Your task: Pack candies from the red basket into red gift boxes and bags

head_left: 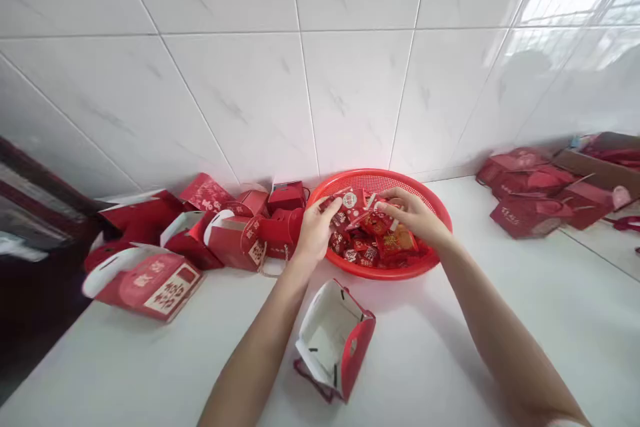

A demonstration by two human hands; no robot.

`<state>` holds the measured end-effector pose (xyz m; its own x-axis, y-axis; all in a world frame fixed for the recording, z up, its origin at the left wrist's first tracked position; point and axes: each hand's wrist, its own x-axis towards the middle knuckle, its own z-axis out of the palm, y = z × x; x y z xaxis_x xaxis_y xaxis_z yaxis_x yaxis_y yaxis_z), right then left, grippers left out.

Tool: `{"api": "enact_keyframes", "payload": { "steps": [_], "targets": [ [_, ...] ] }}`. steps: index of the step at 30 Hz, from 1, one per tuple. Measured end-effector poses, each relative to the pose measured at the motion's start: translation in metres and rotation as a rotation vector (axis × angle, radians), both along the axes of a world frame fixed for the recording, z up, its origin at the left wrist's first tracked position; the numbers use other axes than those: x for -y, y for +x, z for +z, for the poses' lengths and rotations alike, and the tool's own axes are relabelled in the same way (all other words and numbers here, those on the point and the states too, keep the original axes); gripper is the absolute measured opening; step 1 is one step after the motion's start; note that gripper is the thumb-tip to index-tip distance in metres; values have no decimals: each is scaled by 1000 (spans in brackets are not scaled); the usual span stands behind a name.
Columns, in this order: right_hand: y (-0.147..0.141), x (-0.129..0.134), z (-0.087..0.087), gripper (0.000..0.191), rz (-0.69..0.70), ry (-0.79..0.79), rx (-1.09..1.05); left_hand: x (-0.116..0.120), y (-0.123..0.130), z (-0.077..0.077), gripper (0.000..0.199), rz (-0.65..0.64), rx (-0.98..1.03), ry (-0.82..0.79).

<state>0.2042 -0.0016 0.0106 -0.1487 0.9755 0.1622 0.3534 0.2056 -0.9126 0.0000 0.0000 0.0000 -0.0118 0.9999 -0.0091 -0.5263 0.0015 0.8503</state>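
Observation:
Both of my hands are over a red plastic basket (pixel 444 220) piled with small red wrapped candies (pixel 367 253). Between the thumb and fingers of my left hand (pixel 315 228) is a red candy packet (pixel 351 204) with a pale round mark. My right hand (pixel 414 215) pinches a smaller red-and-white candy packet (pixel 384 205) just beside it. An orange-gold packet (pixel 397 240) lies among the candies under my right hand. Nearer to me, between my forearms, a red gift box (pixel 358 355) stands open at the top, showing its white inside.
Several red gift boxes (pixel 160 283) with printed characters stand along the left side of the white table (pixel 150 367). More folded red boxes (pixel 530 213) lie at the right, by a cardboard carton (pixel 590 170). A tiled wall (pixel 240 93) rises behind the basket.

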Motion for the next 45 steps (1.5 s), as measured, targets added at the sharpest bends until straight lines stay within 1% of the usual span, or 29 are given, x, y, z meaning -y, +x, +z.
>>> {"api": "enact_keyframes", "payload": {
  "steps": [4,7,10,15,18,22,27,31,36,42,45],
  "targets": [
    [7,2,4,43,-24,93,-54,-4,-6,8,2,9,182,-62],
    [9,2,5,41,-71,132,-53,-6,-10,12,17,20,305,-162],
    [10,1,4,39,-101,137,-42,-6,-13,15,24,21,351,-208],
    [10,2,5,41,-146,139,-74,-4,-14,17,25,11,361,-211],
    [10,2,4,44,-141,127,-121,-4,-13,17,24,1,348,-198],
    [9,-1,1,47,-123,128,-156,-5,-13,16,28,-18,342,-189],
    [7,-2,1,39,-157,182,-171,-6,-14,14,25,-38,331,-193],
    [6,-1,2,35,-168,190,-196,-6,-14,14,26,-44,327,-191],
    [7,-1,7,31,-227,150,-319,-5,-14,14,27,-49,324,-198],
    [19,-3,14,32,-316,128,-498,-4,-13,18,27,-42,319,-233],
    [23,-4,16,30,-350,135,-553,-5,-13,18,28,-54,315,-228]
  ]
}}
